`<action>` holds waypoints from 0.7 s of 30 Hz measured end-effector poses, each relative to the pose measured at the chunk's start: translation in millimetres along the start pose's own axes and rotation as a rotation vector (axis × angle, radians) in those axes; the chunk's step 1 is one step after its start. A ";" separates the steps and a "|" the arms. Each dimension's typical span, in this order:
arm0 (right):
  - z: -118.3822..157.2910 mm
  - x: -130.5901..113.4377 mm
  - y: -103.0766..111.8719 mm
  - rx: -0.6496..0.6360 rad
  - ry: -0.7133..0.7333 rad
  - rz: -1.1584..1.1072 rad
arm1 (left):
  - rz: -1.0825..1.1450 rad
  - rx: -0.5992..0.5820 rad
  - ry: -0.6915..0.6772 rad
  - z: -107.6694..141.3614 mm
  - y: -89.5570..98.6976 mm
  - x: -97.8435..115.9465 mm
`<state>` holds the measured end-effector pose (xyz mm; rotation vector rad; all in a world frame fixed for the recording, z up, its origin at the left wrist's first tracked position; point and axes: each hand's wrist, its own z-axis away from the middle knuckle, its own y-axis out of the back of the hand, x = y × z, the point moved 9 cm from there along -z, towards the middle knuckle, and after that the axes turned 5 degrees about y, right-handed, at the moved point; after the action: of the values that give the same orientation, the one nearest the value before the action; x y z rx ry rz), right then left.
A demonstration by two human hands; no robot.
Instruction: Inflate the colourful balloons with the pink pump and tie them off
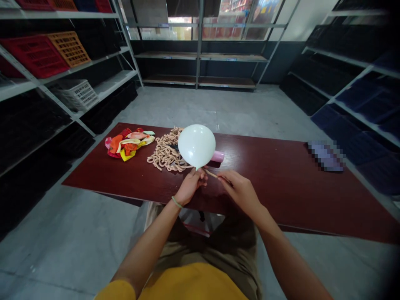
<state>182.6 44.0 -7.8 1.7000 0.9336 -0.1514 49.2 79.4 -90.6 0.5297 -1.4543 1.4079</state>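
A pale, inflated balloon (pixel 196 145) stands neck down above the table's front half. Its neck is pinched in my left hand (pixel 191 183), whose fingers are closed. My right hand (pixel 239 189) is closed on one end of a tan cord (pixel 211 173), which runs across to the balloon's neck by my left fingers. Whether the cord loops around the neck is too small to tell. Behind the balloon lies a heap of similar tan cords (pixel 168 152), with something dark partly hidden in it. A pink cylinder (pixel 218 156) shows at the balloon's right.
Uninflated balloons (pixel 128 143) in several colours lie at the left of the dark red table (pixel 275 179). A blurred-out flat object (pixel 325 155) rests at its right end. Shelves with crates (pixel 70 48) flank the table; a metal rack (pixel 200 56) stands behind it.
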 end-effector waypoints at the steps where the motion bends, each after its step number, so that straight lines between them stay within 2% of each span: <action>1: 4.4 1.0 0.3 -0.016 -0.002 0.036 | -0.016 0.015 -0.014 -0.8 -0.6 -0.1; 6: 14.9 0.6 1.8 -0.069 0.047 0.236 | -0.235 0.030 -0.005 -4.4 -4.9 0.1; 9: 13.1 -10.5 10.9 -0.028 0.142 0.323 | -0.636 -0.009 -0.028 -3.9 -12.2 6.9; 12: 6.2 -30.7 20.9 -0.022 0.277 0.382 | -1.100 -0.064 -0.165 2.4 -28.7 20.9; 15: -6.4 -53.1 23.8 -0.119 0.401 0.475 | -1.359 -0.100 -0.278 11.3 -45.7 29.9; 18: -22.5 -70.7 17.9 -0.265 0.500 0.556 | -1.541 -0.117 -0.302 17.1 -55.8 30.0; 21: -41.0 -80.6 8.9 -0.360 0.572 0.581 | -1.710 -0.068 -0.311 20.3 -58.6 32.9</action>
<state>119.3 38.6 57.2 1.6215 0.7642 0.8764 78.5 58.1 -30.5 1.4740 -0.6932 -0.1089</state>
